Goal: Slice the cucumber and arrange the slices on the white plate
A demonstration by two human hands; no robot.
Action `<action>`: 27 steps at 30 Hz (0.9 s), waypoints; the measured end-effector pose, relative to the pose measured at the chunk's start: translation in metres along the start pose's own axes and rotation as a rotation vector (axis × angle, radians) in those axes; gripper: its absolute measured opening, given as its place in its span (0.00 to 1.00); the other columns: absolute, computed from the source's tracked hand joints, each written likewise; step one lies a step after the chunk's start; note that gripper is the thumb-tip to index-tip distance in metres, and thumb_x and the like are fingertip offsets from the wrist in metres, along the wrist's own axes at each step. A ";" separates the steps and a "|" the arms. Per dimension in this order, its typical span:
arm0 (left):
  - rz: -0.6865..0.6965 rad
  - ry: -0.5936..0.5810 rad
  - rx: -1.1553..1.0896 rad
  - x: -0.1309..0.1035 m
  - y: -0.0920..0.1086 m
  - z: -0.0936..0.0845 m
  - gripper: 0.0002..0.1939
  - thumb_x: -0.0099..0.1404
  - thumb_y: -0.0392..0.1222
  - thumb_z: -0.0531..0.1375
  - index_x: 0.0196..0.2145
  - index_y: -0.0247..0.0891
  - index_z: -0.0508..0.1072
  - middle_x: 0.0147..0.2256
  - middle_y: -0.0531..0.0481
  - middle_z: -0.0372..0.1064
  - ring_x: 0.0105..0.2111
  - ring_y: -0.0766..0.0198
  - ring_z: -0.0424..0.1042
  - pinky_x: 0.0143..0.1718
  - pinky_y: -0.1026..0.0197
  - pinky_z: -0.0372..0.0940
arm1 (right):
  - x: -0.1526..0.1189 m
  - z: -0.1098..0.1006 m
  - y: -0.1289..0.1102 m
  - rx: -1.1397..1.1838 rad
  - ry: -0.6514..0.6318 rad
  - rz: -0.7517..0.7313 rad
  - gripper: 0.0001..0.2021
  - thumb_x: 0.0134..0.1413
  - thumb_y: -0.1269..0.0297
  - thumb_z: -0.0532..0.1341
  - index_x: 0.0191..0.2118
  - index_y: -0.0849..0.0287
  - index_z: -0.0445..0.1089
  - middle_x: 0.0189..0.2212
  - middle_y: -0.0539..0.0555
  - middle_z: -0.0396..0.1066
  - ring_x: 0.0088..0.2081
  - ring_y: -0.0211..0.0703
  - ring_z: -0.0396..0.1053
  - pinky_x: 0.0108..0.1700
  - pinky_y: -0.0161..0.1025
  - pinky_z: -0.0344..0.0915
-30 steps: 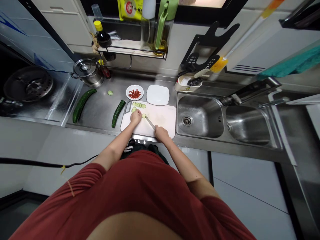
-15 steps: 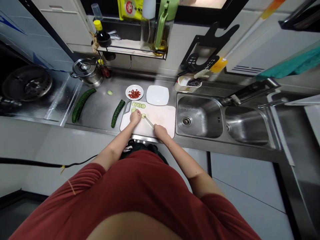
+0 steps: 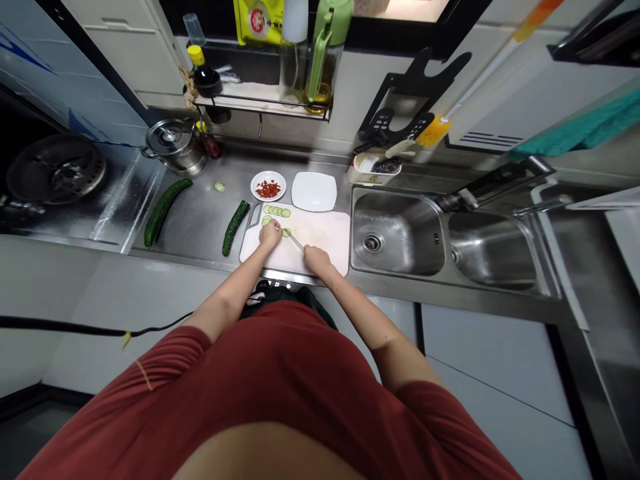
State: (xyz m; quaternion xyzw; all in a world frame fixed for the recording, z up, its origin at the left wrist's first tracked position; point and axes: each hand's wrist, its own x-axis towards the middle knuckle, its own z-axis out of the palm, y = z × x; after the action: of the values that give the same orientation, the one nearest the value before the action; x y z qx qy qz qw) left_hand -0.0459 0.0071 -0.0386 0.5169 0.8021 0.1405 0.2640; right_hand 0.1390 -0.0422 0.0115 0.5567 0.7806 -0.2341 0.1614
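A knife (image 3: 297, 242) is in my right hand (image 3: 317, 259), fingers wrapped round its handle. Its blade points up and left over the white cutting board (image 3: 327, 233), with the tip at a cucumber slice (image 3: 287, 233). My left hand (image 3: 271, 235) is closed, fingers curled, over the board's left part; what it holds, if anything, is hidden. Just beyond it lie another slice (image 3: 267, 220) and an overlapping row of cucumber slices (image 3: 277, 211). Left of the board rests a piece of cucumber (image 3: 235, 227).
Behind the board stand a plate of chopped red pieces (image 3: 268, 186) and a white square plate (image 3: 314, 191). A whole cucumber (image 3: 165, 211) and a lidded pot (image 3: 175, 147) are to the left. The sink (image 3: 400, 233) adjoins on the right; a bottle rack (image 3: 265, 103) hangs above.
My right hand and the knife have shifted slightly left, towards my left hand. My left hand stays in about the same place.
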 end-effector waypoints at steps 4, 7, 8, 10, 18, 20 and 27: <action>0.005 0.003 0.003 0.001 -0.001 0.001 0.06 0.62 0.42 0.58 0.38 0.43 0.71 0.38 0.48 0.73 0.42 0.57 0.71 0.42 0.60 0.61 | -0.010 0.003 0.006 -0.017 -0.026 0.015 0.15 0.61 0.76 0.49 0.50 0.65 0.65 0.44 0.65 0.73 0.47 0.48 0.72 0.45 0.38 0.65; 0.008 0.009 0.006 0.001 -0.001 0.002 0.06 0.63 0.41 0.57 0.39 0.43 0.70 0.38 0.48 0.73 0.41 0.58 0.71 0.41 0.60 0.61 | -0.017 0.007 0.012 -0.033 -0.039 0.022 0.14 0.61 0.75 0.50 0.50 0.65 0.65 0.44 0.65 0.72 0.47 0.49 0.72 0.45 0.39 0.65; 0.009 0.008 0.007 0.001 -0.001 0.002 0.06 0.63 0.41 0.57 0.39 0.43 0.70 0.38 0.48 0.73 0.41 0.58 0.71 0.41 0.60 0.61 | -0.019 0.008 0.013 -0.036 -0.040 0.022 0.14 0.61 0.74 0.50 0.50 0.65 0.65 0.44 0.65 0.72 0.47 0.50 0.72 0.45 0.40 0.65; 0.007 0.004 0.008 0.001 -0.001 0.002 0.07 0.63 0.41 0.57 0.39 0.43 0.70 0.38 0.48 0.73 0.41 0.58 0.71 0.41 0.60 0.61 | -0.020 0.010 0.015 -0.040 -0.040 0.016 0.14 0.61 0.74 0.50 0.50 0.65 0.65 0.44 0.66 0.72 0.47 0.50 0.72 0.45 0.40 0.66; -0.002 -0.001 0.015 0.002 -0.001 0.002 0.06 0.63 0.43 0.57 0.39 0.44 0.70 0.38 0.49 0.73 0.42 0.57 0.71 0.41 0.60 0.61 | -0.009 0.003 0.007 -0.048 -0.034 0.006 0.15 0.60 0.76 0.48 0.49 0.65 0.65 0.43 0.65 0.73 0.46 0.50 0.72 0.43 0.40 0.66; -0.004 -0.005 0.018 0.003 -0.002 0.003 0.06 0.62 0.43 0.58 0.38 0.44 0.70 0.38 0.49 0.73 0.42 0.57 0.71 0.41 0.60 0.61 | -0.005 0.000 0.003 -0.046 -0.032 0.008 0.15 0.61 0.76 0.48 0.50 0.65 0.65 0.44 0.64 0.72 0.47 0.49 0.72 0.44 0.39 0.66; -0.010 -0.019 0.036 0.003 0.000 0.001 0.07 0.63 0.44 0.59 0.39 0.44 0.70 0.39 0.48 0.73 0.43 0.58 0.71 0.43 0.60 0.60 | 0.004 -0.003 -0.004 -0.032 -0.024 0.001 0.16 0.61 0.77 0.47 0.50 0.64 0.66 0.45 0.64 0.73 0.47 0.47 0.72 0.44 0.38 0.65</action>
State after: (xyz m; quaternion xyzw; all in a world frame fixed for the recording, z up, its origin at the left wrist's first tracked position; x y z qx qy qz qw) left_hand -0.0465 0.0097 -0.0408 0.5189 0.8045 0.1198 0.2629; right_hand 0.1341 -0.0385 0.0125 0.5515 0.7821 -0.2281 0.1796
